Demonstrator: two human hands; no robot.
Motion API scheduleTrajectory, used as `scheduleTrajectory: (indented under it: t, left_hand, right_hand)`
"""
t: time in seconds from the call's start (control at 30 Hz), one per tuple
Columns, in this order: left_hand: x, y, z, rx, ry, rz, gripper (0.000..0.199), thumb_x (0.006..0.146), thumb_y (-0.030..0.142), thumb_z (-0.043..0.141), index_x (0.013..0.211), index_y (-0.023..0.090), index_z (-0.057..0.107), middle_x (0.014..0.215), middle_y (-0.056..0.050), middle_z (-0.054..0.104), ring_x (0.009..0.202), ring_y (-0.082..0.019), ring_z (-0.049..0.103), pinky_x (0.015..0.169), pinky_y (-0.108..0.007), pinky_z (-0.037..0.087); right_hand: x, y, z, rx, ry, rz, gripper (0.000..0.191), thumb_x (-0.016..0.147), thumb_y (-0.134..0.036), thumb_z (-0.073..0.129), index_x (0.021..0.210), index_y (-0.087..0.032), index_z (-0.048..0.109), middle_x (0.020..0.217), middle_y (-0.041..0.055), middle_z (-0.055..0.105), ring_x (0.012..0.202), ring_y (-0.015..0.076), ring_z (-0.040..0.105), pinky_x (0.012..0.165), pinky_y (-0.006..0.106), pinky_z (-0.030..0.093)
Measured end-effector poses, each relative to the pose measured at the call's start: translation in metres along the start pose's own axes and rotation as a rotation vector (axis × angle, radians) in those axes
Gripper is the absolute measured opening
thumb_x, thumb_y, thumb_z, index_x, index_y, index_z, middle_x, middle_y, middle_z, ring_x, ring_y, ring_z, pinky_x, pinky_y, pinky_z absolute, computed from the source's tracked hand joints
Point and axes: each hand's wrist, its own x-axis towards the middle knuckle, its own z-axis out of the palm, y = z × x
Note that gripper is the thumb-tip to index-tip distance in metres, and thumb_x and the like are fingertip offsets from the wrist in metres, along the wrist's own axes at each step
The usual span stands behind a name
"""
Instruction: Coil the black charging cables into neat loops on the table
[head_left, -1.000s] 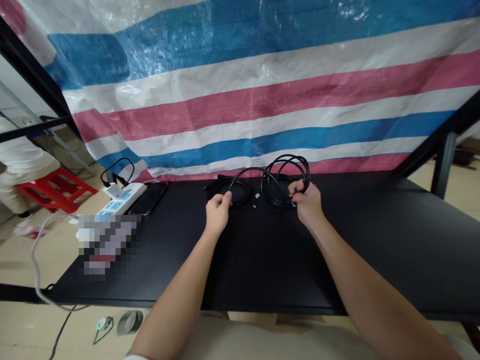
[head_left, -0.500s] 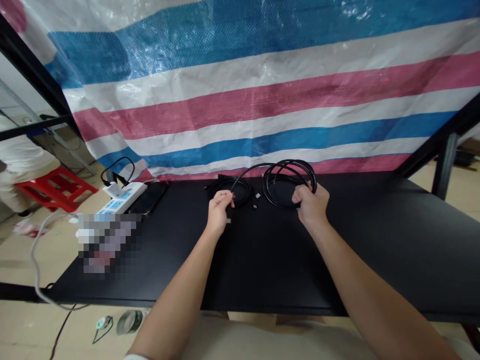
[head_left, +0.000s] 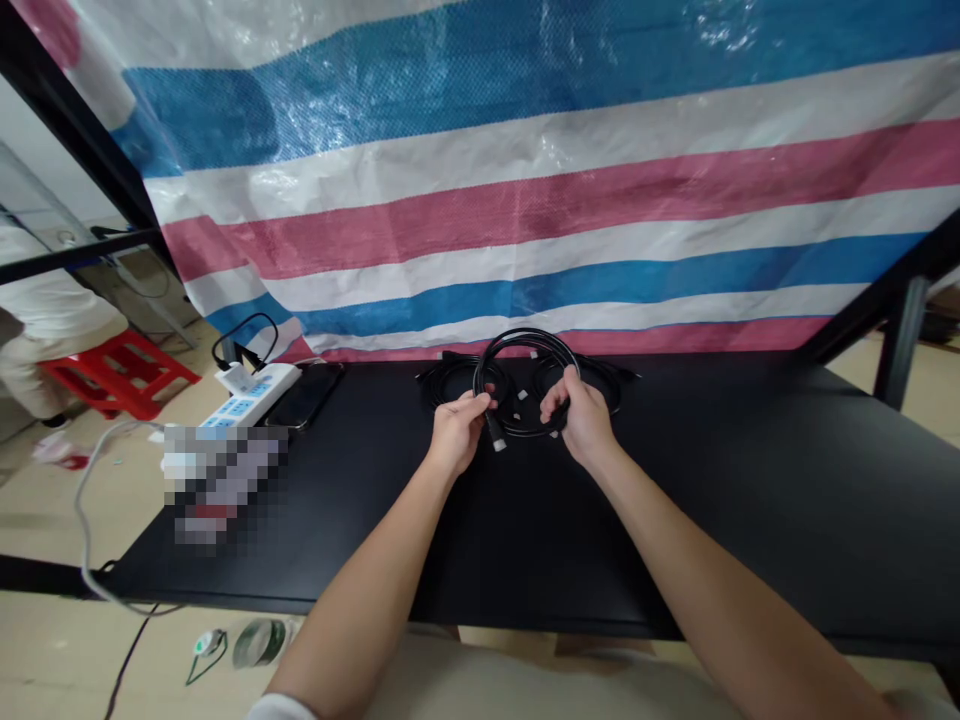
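Between my two hands a black cable (head_left: pixel 525 335) is wound into a round coil, raised a little over the black table (head_left: pixel 540 540). My left hand (head_left: pixel 456 432) pinches the coil's left side, where a cable end with a pale-tipped plug (head_left: pixel 497 438) hangs down. On the right side of the loops, my right hand (head_left: pixel 585 415) is closed round the cable. Behind the held coil lie two more black cable coils, one at the left (head_left: pixel 439 378) and one at the right (head_left: pixel 616 380), partly covered by my hands and the held loops.
A white power strip (head_left: pixel 259 390) with plugs stands at the table's left, beside a black phone (head_left: pixel 306 395). A pixelated patch hides something in front of it. A striped tarp (head_left: pixel 525 210) hangs behind the table. Far left, a person sits on a red stool (head_left: pixel 120 372).
My hands have come closer together, the right one moving left with the coil. The cable stretch between them is now gathered into the loops, and the plug end shows below my left hand.
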Motion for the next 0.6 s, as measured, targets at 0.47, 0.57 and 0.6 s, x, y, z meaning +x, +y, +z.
scheduleTrajectory:
  t: [0.47, 0.57, 0.6]
  left_hand:
    - [0.029, 0.011, -0.033, 0.386, 0.557, 0.205, 0.028, 0.075, 0.006, 0.056, 0.099, 0.014, 0.067, 0.088, -0.008, 0.072, 0.084, -0.018, 0.070, 0.086, -0.034, 0.053]
    - [0.030, 0.014, -0.039, 0.719, 0.561, 0.240, 0.034, 0.075, 0.006, 0.054, 0.105, 0.014, 0.068, 0.107, -0.014, 0.071, 0.105, -0.025, 0.066, 0.097, -0.038, 0.048]
    - [0.029, 0.015, -0.040, 0.823, 0.554, 0.244, 0.037, 0.075, 0.006, 0.054, 0.108, 0.013, 0.067, 0.112, -0.015, 0.069, 0.110, -0.027, 0.063, 0.100, -0.040, 0.046]
  right_hand:
    - [0.032, -0.015, 0.062, -1.294, -0.136, 0.152, 0.041, 0.091, -0.032, 0.041, 0.106, -0.007, 0.070, 0.106, 0.0230, 0.069, 0.100, 0.0296, 0.066, 0.079, 0.032, 0.048]
    - [0.038, -0.012, 0.072, -1.302, -0.168, 0.177, 0.041, 0.090, -0.028, 0.040, 0.112, -0.007, 0.068, 0.113, 0.0232, 0.067, 0.104, 0.0300, 0.065, 0.081, 0.034, 0.049]
    - [0.038, -0.012, 0.074, -1.310, -0.183, 0.193, 0.040, 0.089, -0.027, 0.041, 0.113, -0.008, 0.067, 0.115, 0.0233, 0.066, 0.105, 0.0303, 0.064, 0.081, 0.035, 0.049]
